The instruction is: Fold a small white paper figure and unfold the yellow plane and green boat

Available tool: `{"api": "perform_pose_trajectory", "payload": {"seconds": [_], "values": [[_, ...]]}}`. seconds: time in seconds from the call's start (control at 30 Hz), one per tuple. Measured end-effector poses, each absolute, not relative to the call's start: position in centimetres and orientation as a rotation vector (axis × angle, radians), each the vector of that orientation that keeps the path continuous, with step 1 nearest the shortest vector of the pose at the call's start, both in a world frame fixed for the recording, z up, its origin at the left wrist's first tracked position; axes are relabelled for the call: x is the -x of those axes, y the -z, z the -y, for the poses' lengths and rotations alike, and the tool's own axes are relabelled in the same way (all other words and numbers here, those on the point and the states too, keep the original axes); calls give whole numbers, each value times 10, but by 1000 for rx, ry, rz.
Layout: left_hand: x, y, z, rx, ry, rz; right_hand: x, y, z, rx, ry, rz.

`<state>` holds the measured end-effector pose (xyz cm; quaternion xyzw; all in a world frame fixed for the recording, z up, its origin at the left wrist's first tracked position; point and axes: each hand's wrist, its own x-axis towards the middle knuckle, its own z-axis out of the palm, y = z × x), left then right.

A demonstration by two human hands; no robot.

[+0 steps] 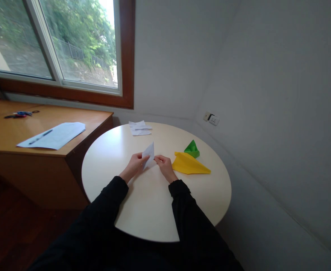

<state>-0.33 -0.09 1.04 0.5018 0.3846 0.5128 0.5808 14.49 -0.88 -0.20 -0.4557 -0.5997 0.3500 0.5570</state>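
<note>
Over the middle of the round table point(148, 220), in the head view, the left hand point(134, 165) held a folded white paper point(148, 153) upright and slightly tilted, its thumb and fingers closed on the paper's left side. The right hand point(165, 166), also over the table, had its thumb and fingers drawn together just beside the paper's right edge; at that size it was hard to tell whether they had hold of anything.

On the table's right side lay a yellow folded paper point(189, 165), near the right hand, with a green folded paper point(192, 149) just beyond it. Creased white papers point(140, 130) lay at the table's far edge. Left of the table stood a wooden desk point(2, 128), bearing a white sheet point(65, 133) with a pen point(40, 137) across it. Beyond the table, on the wall to its right, was a socket point(214, 120).
</note>
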Motion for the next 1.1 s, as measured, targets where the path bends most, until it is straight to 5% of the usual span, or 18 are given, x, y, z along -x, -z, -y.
{"api": "perform_pose_trajectory", "payload": {"seconds": [1.1], "values": [[4, -9, 0, -1250, -1201, -965, -143, -2, 13, 1045, -822, 1450]]}}
